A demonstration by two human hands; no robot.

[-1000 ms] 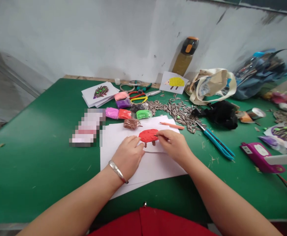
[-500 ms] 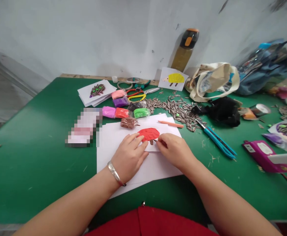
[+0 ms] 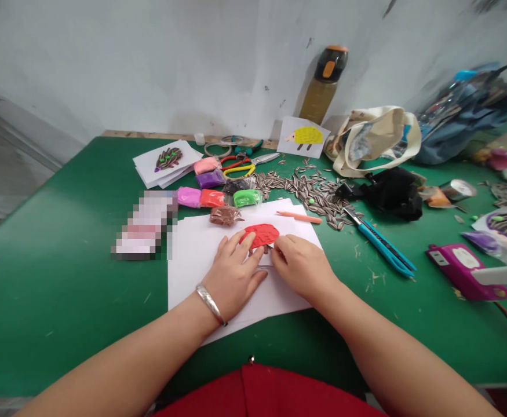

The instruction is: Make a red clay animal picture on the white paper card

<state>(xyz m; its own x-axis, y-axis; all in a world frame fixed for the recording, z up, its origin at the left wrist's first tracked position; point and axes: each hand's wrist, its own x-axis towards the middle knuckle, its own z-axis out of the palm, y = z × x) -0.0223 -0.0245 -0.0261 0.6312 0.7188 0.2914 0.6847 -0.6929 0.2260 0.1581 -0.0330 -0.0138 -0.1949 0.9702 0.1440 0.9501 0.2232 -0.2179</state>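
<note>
A flat oval of red clay (image 3: 262, 234) lies on a small white card on top of larger sheets of white paper (image 3: 188, 289). Below the oval are short brown clay strips, partly covered by fingers. My left hand (image 3: 234, 269) rests over the card with its fingers spread, fingertips on the oval's left side and near the strips. At the oval's right edge, my right hand (image 3: 301, 260) is closed in a pinch; a small dark tip shows at its fingers, too small to name. A bag of brown clay (image 3: 225, 216) sits just above the paper.
Behind lie several bagged clays (image 3: 247, 198), scissors (image 3: 247, 168) and scattered sunflower seeds (image 3: 309, 188). An orange pencil (image 3: 300, 217) lies on the paper. To the right are a blue utility knife (image 3: 383, 246) and a purple device (image 3: 468, 272). A yellow hedgehog card (image 3: 304, 138) leans before a bottle (image 3: 324, 81).
My right hand has shifted slightly toward the brown strips. My left fingers have moved a little and now cover more of them. The whole view has moved slightly.
</note>
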